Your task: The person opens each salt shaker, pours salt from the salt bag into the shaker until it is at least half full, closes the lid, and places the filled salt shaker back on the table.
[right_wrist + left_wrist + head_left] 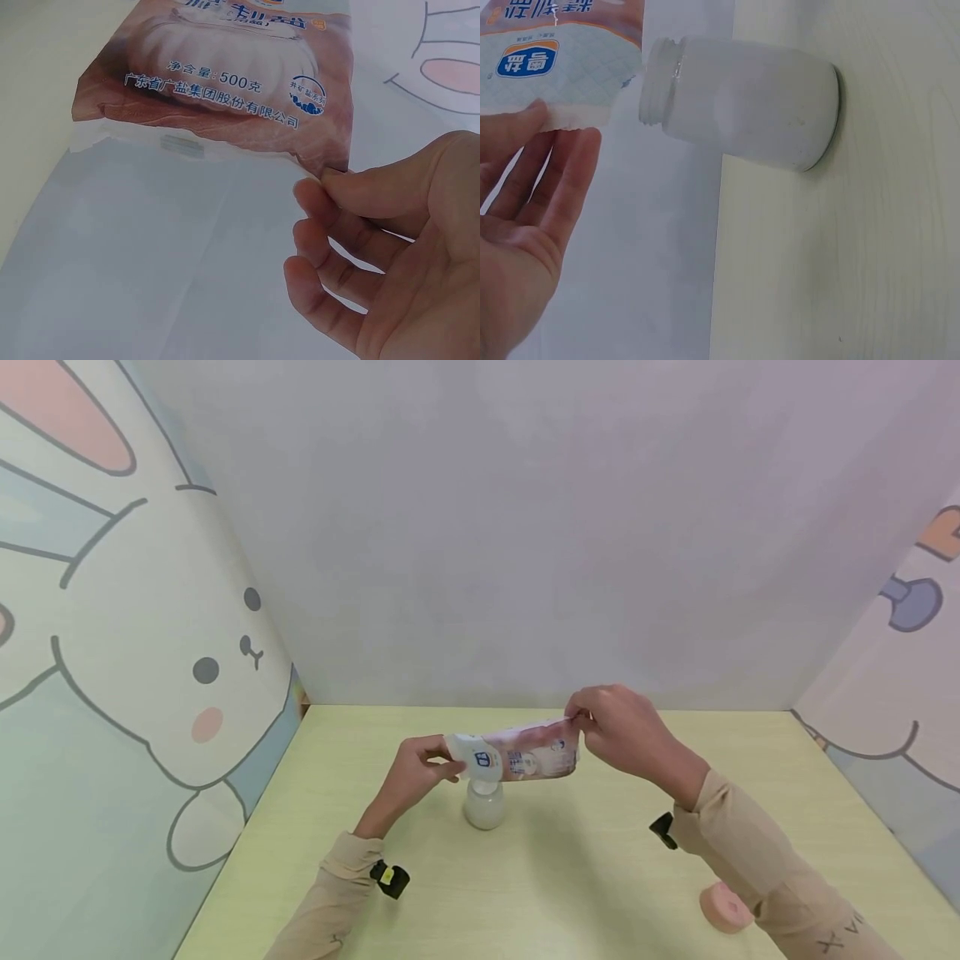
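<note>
Our left arm (337, 881), sleeved in beige fabric, slants from seven o'clock toward one, its bare left hand (412, 770) pinching; our matching right arm (761, 860) slants from four o'clock toward ten, bare right hand (621, 733) pinching higher.

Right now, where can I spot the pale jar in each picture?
Head: the pale jar is lower middle.
Left wrist: upper middle, appearing turned sideways.
Right wrist: not in the picture.
Shared landmark: the printed packet, visible in all three views.
</note>
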`<action>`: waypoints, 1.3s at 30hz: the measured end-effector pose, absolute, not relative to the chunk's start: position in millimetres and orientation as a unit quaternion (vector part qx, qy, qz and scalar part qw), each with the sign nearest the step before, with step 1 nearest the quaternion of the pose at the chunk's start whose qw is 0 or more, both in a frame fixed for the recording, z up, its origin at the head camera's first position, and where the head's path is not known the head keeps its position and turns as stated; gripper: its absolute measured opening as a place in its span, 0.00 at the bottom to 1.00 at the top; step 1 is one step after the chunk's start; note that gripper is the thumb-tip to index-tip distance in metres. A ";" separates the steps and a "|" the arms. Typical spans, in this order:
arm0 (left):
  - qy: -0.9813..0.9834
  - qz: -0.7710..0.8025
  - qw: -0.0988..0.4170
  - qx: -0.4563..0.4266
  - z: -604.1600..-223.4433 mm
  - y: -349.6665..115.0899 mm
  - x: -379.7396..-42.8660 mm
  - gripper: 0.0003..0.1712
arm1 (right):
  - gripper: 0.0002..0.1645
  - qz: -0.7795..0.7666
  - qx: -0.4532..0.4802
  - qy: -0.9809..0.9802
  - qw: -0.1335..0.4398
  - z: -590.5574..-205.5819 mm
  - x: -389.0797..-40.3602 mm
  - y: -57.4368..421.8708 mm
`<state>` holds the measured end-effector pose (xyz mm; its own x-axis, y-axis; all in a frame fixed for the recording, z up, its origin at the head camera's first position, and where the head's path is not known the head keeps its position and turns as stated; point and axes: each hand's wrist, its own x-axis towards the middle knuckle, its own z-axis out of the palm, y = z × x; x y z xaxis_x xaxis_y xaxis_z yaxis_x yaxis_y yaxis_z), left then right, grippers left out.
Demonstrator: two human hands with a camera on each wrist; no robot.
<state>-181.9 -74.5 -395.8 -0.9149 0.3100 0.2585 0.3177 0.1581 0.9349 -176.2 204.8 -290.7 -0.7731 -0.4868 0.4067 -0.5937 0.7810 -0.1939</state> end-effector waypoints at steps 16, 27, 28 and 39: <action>-0.758 -0.623 0.002 -0.195 -398.0 -75.2 -181.1 0.09 | 0.14 0.161 0.292 -0.926 0.174 -293.1 -176.9 203.9; -0.756 -0.627 -0.001 -0.190 -398.9 -75.2 -181.1 0.09 | 0.14 0.164 0.297 -0.925 0.171 -293.4 -177.4 203.4; -0.756 -0.627 -0.001 -0.190 -398.9 -75.1 -181.1 0.09 | 0.14 0.164 0.297 -0.925 0.171 -293.5 -177.5 203.4; -0.758 -0.625 -0.002 -0.188 -399.1 -74.5 -181.0 0.09 | 0.14 0.162 0.296 -0.926 0.170 -293.0 -176.9 203.0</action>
